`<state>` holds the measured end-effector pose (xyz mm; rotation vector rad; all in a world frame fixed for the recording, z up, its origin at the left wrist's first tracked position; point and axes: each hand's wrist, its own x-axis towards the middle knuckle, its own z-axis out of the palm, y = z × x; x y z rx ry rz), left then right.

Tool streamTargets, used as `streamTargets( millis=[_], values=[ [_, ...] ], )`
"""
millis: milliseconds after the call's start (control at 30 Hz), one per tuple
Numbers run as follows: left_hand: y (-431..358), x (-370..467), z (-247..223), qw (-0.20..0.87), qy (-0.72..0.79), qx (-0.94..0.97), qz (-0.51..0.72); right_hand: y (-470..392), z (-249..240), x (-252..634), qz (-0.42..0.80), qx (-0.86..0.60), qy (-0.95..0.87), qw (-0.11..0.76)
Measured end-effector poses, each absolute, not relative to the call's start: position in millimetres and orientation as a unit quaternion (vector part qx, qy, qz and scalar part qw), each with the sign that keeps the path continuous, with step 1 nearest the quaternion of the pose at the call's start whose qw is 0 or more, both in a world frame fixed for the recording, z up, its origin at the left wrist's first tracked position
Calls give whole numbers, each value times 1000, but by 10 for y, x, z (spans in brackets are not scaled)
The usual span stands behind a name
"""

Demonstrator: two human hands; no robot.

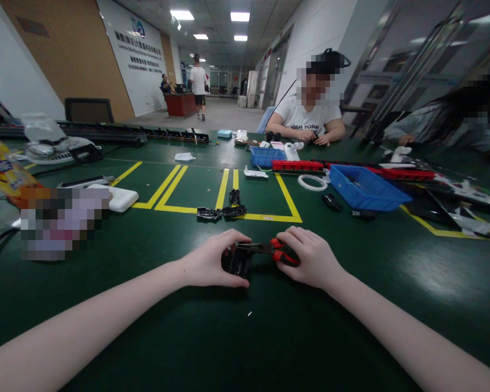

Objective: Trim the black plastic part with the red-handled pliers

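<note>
My left hand (214,260) is closed around a small black plastic part (240,264), thumb below and fingers above it. From the right, my right hand (308,256) grips red-and-black pliers (275,247) by the handles. The jaws of the pliers reach the upper edge of the black part; whether they clamp it I cannot tell. Beyond my hands, several black plastic pieces (209,213) lie on the yellow tape lines of the green table (179,337). A tiny white scrap (249,313) rests on the tabletop nearer to me.
Right of centre stand a blue bin (367,188) and a smaller blue tray (267,157), near a white ring (312,183) and red strips (298,165). A white box (122,198) and an orange drink bottle (4,169) are at left. A person (306,114) sits across the table.
</note>
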<state>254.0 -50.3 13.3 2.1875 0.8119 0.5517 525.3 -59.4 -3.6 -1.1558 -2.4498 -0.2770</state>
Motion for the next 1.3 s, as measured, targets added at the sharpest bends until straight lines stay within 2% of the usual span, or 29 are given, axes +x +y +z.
streamTargets(
  millis=[700, 1000, 1300],
  values=[
    [-492, 2539, 125, 338, 352, 834, 256, -554, -73, 5295, -96, -448, -857, 238],
    [-486, 2528, 152, 377, 377, 812, 236, -554, -51, 5290, -121, -432, -863, 230],
    [-374, 2519, -27, 357, 327, 828, 284, -563, -42, 5288, -128, -448, -853, 235]
  ],
)
